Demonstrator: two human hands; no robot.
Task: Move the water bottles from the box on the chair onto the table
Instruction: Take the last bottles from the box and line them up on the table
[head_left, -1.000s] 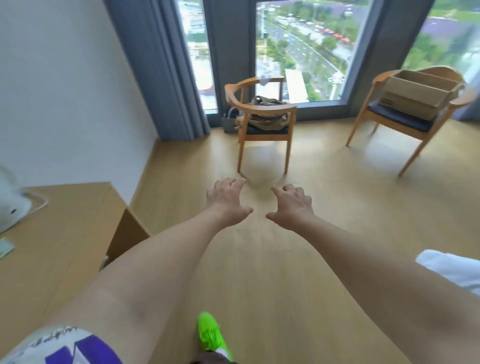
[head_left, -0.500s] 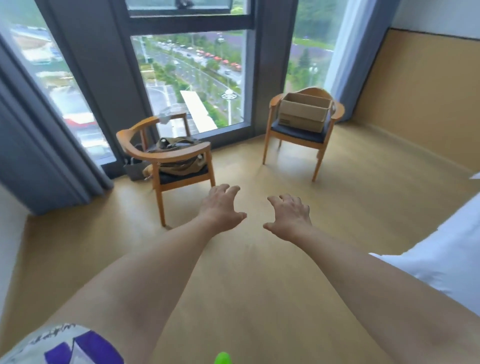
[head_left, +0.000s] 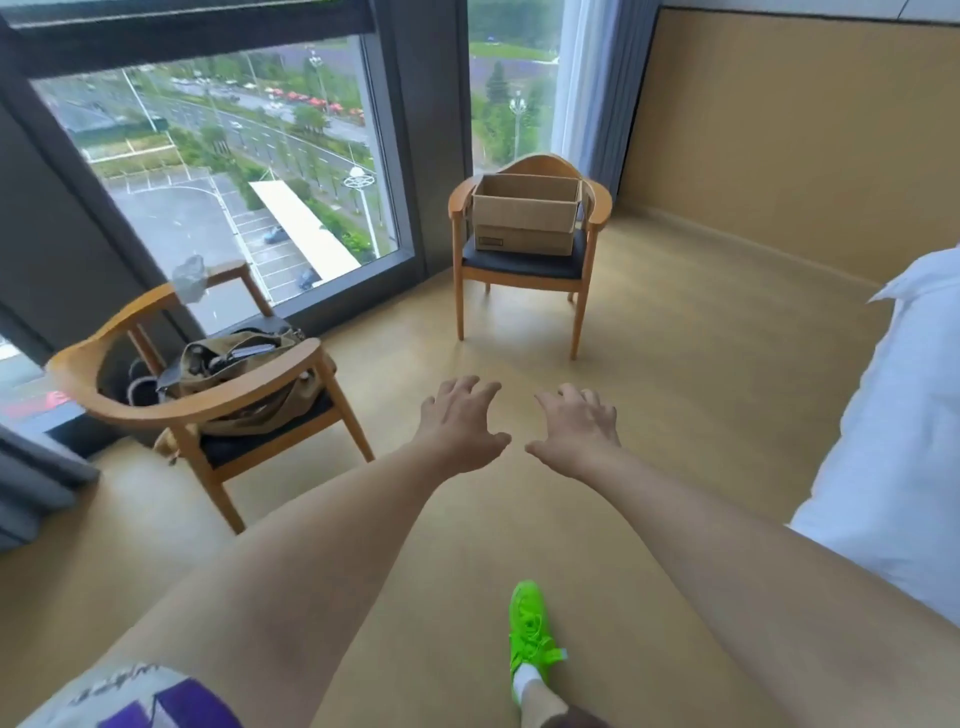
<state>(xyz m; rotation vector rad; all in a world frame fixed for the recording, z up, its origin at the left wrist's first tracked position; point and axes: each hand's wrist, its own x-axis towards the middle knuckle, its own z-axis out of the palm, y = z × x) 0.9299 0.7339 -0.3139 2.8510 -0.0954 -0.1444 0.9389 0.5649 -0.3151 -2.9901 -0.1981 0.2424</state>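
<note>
Fingers spread, loosely curled, both hands (head_left: 462, 423) (head_left: 576, 431) empty. View has swung right: box (head_left: 524, 215) on far chair (head_left: 519, 265) now centred, approach underway, bottles unseen.

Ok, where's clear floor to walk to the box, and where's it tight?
Bare floor runs from the hands to the box chair, bed edge on the right. Tight on the left beside the chair with the bag.

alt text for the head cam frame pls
Two empty hands, left hand and right hand, reach toward an open brown cardboard box on a wooden armchair by the window. A second wooden armchair holds an olive bag.
</note>
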